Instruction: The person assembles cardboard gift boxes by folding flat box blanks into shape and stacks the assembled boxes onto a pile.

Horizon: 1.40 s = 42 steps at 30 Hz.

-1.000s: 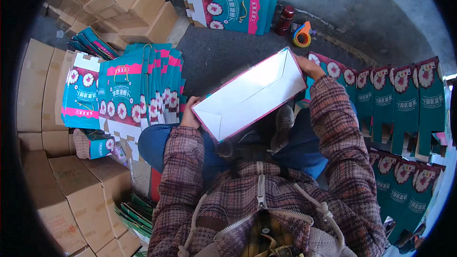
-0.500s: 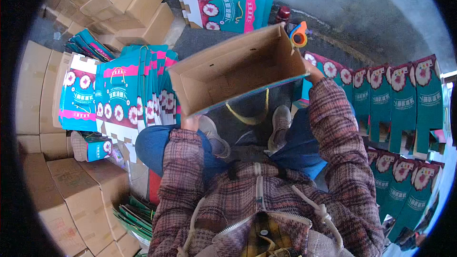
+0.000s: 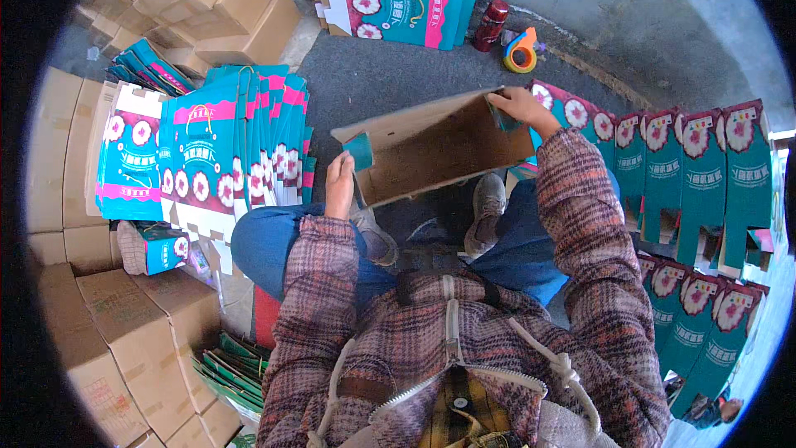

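Note:
An open cardboard box point(image 3: 439, 147), bare brown inside, tilts between my hands above my shoes. My left hand point(image 3: 338, 187) is closed on its left end, fingertips at a small teal flap point(image 3: 359, 152) folded in at the corner. At the right end my right hand point(image 3: 524, 109) grips the upper corner, where another teal flap point(image 3: 504, 119) shows inside the box. The box's outer faces are mostly turned away from me.
Flat teal-and-pink cartons point(image 3: 207, 129) stand stacked at the left, with brown boxes point(image 3: 124, 315) around them. Teal cartons point(image 3: 696, 158) line the right side. An orange tape dispenser point(image 3: 520, 54) and a dark red bottle point(image 3: 491, 25) stand beyond the box.
The box has come nearer to me and its opening has tilted. Teal flaps now show folded in at both ends, and the yellow cord handle has gone from sight. Both hands have shifted on the ends.

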Available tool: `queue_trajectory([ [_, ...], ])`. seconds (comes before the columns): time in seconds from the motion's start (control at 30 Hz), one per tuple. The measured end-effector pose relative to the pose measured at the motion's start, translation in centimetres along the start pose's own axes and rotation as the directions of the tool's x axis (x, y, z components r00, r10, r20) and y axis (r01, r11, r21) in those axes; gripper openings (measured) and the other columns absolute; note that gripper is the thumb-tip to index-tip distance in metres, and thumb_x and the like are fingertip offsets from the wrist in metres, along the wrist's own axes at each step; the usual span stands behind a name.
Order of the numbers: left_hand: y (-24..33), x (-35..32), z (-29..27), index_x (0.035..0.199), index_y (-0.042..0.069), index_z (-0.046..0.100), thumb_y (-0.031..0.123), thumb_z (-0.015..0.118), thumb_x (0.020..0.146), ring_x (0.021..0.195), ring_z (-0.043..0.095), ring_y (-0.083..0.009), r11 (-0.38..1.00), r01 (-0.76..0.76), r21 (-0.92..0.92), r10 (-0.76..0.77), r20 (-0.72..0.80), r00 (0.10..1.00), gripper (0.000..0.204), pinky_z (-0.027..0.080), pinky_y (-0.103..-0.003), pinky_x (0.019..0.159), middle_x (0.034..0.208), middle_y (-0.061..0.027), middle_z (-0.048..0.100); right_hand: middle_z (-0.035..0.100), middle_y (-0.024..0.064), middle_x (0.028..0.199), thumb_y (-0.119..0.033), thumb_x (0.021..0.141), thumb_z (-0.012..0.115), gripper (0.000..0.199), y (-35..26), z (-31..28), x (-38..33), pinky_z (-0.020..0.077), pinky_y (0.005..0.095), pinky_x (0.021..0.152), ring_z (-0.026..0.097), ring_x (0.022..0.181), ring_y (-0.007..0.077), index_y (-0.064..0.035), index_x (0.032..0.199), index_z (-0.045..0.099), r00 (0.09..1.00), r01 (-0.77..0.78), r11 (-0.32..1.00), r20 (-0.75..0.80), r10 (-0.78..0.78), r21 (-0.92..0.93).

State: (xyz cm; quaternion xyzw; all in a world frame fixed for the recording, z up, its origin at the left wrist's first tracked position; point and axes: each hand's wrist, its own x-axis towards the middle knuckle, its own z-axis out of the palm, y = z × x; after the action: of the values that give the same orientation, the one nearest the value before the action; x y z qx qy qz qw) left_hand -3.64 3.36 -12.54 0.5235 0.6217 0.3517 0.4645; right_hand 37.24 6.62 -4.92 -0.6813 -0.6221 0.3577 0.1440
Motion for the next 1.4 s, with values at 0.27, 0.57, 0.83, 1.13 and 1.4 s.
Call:
queue_trajectory([
  [0.27, 1.7, -0.2, 1.0, 0.114, -0.008, 0.057, 0.048, 0.054, 0.089, 0.125, 0.041, -0.0363, 0.927, -0.251, 0.280, 0.201, 0.197, 0.960, 0.061, 0.029, -0.040, 0.106, 0.129, -0.0277, 0.047, 0.061, 0.0289, 0.094, -0.044, 0.092, 0.042, 0.054, -2.8, 3.3, -1.0, 0.0460, 0.0474, 0.083, 0.059, 0.093, 0.0429, 0.0054, 0.096, 0.062, 0.990, 0.130, 0.953, 0.083, -0.111, -0.275],
  [0.57, 2.0, -1.0, -0.1, 0.113, -0.005, 0.059, 0.044, 0.055, 0.086, 0.131, 0.032, -0.0367, 0.930, -0.177, 0.322, 0.117, 0.199, 0.973, 0.056, 0.022, -0.044, 0.109, 0.136, -0.0263, 0.042, 0.049, 0.0208, 0.127, -0.079, 0.074, 0.046, 0.098, -2.4, 1.1, -0.3, 0.0415, 0.0476, 0.089, 0.049, 0.113, 0.0344, -0.0013, 0.133, 0.042, 0.905, -0.425, 0.775, 0.210, 0.370, 0.467],
  [0.83, 2.4, -2.3, -0.8, 0.103, -0.005, 0.061, 0.036, 0.049, 0.089, 0.103, 0.056, -0.0282, 0.998, -0.058, 0.023, 0.055, 0.100, 0.993, 0.045, 0.040, -0.035, 0.090, 0.105, -0.0202, 0.062, 0.049, 0.0252, 0.124, -0.063, 0.068, 0.069, 0.093, 1.7, 2.5, -0.3, 0.0400, 0.0419, 0.097, 0.052, 0.112, 0.0374, 0.0013, 0.131, 0.045, 0.999, 0.038, 0.999, 0.022, -0.037, -0.025],
  [1.13, 4.5, -3.2, -1.2, 0.115, 0.002, 0.059, 0.052, 0.038, 0.095, 0.104, 0.055, -0.0220, 0.702, 0.345, -0.623, -0.276, 0.208, 0.938, 0.058, 0.040, -0.033, 0.092, 0.109, -0.0091, 0.061, 0.051, 0.0214, 0.117, -0.060, 0.061, 0.074, 0.084, -1.5, 4.1, -0.8, 0.0479, 0.0469, 0.088, 0.055, 0.105, 0.0394, -0.0066, 0.123, 0.052, 0.991, 0.071, 0.743, -0.036, -0.126, -0.666],
  [1.4, -5.9, 0.0, 0.2, 0.115, -0.002, 0.056, 0.015, 0.065, 0.084, 0.097, 0.056, -0.0185, 0.988, 0.052, -0.146, 0.011, 0.402, 0.916, 0.037, 0.044, -0.034, 0.088, 0.109, -0.0082, 0.061, 0.056, 0.0196, 0.112, -0.058, 0.065, 0.072, 0.076, -1.3, 4.3, -0.6, 0.0516, 0.0454, 0.079, 0.058, 0.101, 0.0355, -0.0040, 0.116, 0.053, 0.991, 0.034, 0.696, -0.068, -0.118, -0.717],
])
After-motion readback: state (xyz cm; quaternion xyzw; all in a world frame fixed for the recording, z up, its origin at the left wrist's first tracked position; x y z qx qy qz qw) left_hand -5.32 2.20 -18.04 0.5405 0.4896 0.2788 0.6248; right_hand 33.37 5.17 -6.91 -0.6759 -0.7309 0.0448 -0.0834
